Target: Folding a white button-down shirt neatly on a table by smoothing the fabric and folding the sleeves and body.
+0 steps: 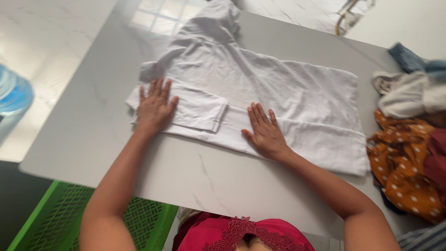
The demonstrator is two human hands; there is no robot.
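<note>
head view: a white hooded garment (260,88) lies spread flat across the middle of a pale grey worktop (83,135), its hood pointing toward the far edge and its hem reaching toward the right edge. one sleeve (186,107) is folded in across the body of the garment, lying along the side nearest the person.

the left hand (154,109) rests palm down on the folded sleeve, near the garment's left end, fingers spread wide and flat — it grips nothing. the right hand (265,132) lies palm down on the garment's near edge, just beside the cuff end of the sleeve, fingers straight and close together, likewise holding nothing. both forearms reach in from the near edge of the worktop, and the two hands are set apart with the sleeve's cuff between them.

at the right edge of the worktop sits a heap of other clothes: an orange cloth with white dots (404,162) nearest the garment's hem, a crumpled white piece (409,95) beyond it, and a bit of blue fabric (411,58) toward the far right corner. the dotted cloth lies just beside the hem — whether they touch cannot be told.

below the near left corner of the worktop stands a green plastic crate (51,214) with perforated walls. off the left edge, part of a blue water bottle (14,93) shows on a pale tiled floor.
</note>
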